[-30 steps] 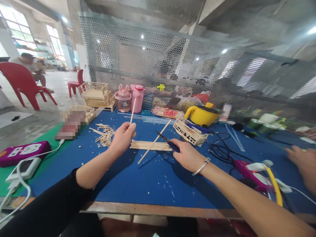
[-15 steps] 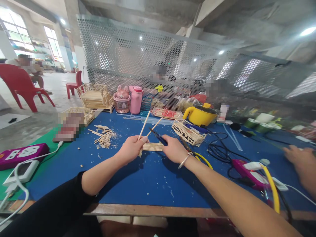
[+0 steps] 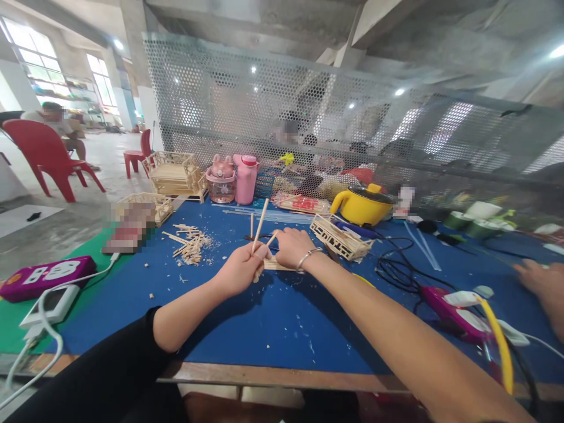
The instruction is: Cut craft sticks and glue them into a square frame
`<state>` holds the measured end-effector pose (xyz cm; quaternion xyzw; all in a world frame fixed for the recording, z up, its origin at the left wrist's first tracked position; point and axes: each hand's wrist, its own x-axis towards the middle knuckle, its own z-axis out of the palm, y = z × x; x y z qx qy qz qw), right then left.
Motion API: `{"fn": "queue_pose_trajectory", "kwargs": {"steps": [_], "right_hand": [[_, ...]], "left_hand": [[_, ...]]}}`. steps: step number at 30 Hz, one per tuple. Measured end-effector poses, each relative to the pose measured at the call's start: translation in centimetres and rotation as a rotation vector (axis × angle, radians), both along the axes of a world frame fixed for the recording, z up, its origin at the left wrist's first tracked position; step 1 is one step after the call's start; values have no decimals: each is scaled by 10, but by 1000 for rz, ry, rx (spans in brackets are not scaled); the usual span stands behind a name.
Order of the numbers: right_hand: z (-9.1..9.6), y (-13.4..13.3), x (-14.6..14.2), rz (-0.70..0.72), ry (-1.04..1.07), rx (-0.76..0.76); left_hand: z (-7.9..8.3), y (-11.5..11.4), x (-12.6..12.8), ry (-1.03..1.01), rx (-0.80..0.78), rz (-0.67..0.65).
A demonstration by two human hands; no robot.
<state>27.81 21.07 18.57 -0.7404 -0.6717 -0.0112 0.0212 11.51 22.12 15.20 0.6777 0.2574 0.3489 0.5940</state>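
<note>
At frame centre the left hand [image 3: 240, 270], a stick [image 3: 261, 216] in it, sits just beside the right hand [image 3: 291, 247] above the table [image 3: 273, 320]; scraps [image 3: 190, 244] lie left of them, a basket [image 3: 339, 237] right, a pot [image 3: 361, 205] behind the basket.

Perforated metal screen [image 3: 308, 117], 2 red chairs [image 3: 44, 154], bright windows [image 3: 33, 59], concrete floor [image 3: 66, 217].

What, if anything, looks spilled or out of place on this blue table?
A heap of stick offcuts and dust lies scattered on the blue table, just left of the left hand gripping a stick; tiny chips spread toward the near edge. The right hand holds cutters.
</note>
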Motion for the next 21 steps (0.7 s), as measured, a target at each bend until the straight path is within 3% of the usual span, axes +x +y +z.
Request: {"fn": "queue_pose_trajectory", "kwargs": {"steps": [5,10,13,16,18,21], "right_hand": [[-9,19,-14,-6,-66,19],[-1,4,14,-106,28,-8],[1,-14,34,-131,137,9],[-7,-28,49,-110,303,123],[-15,-34,54,-90,519,260],[-22,-40,51,-46,944,351]], "left_hand": [[-1,8,-3,-51,-211,4],[8,10,-3,-293,-493,-14],[3,5,0,-368,-367,-33],[-10,-3,5,-187,-112,-69],[-19,-7,7,-15,-10,-133],[-24,-12,8,71,-24,-142]]}}
